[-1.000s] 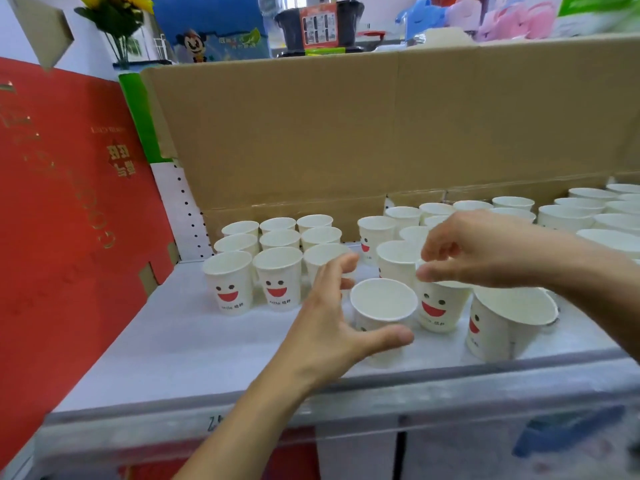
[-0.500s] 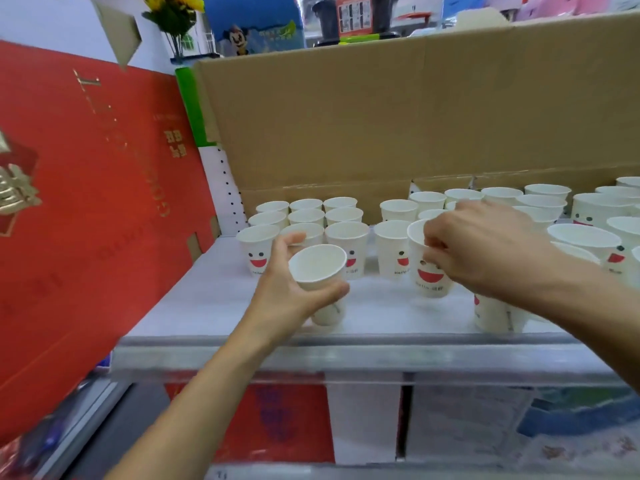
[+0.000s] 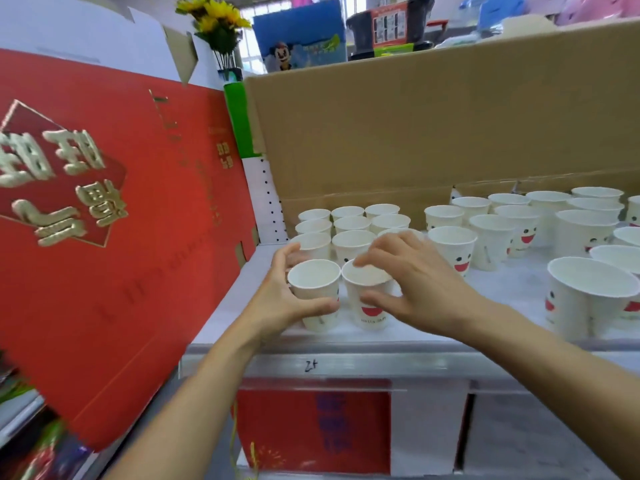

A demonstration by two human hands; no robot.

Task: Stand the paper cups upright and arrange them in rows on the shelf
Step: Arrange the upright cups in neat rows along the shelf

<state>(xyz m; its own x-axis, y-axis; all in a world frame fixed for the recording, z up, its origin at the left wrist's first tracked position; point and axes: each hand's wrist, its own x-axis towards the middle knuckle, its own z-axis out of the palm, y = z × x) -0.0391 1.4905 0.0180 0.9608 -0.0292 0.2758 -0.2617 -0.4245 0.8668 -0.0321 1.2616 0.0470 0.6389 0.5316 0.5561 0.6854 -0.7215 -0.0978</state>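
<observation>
Step in hand: setting a new front row near the front-left corner of the shelf (image 3: pixel 221 320). Left hand (image 3: pixel 278 301) wraps the left cup (image 3: pixel 317 296); right hand (image 3: pixel 417 284) pinches the adjacent cup (image 3: pixel 370 308), rim and wall. Next: align both upright, then release

Bright even light, blurred warped edges

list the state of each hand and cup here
left hand, grips the left cup round its side
left cup, upright, held
right hand, holds the right cup at rim and side
right cup, upright, beside the left cup
back cups, upright, in rows
cups at right, upright, loosely spaced
</observation>
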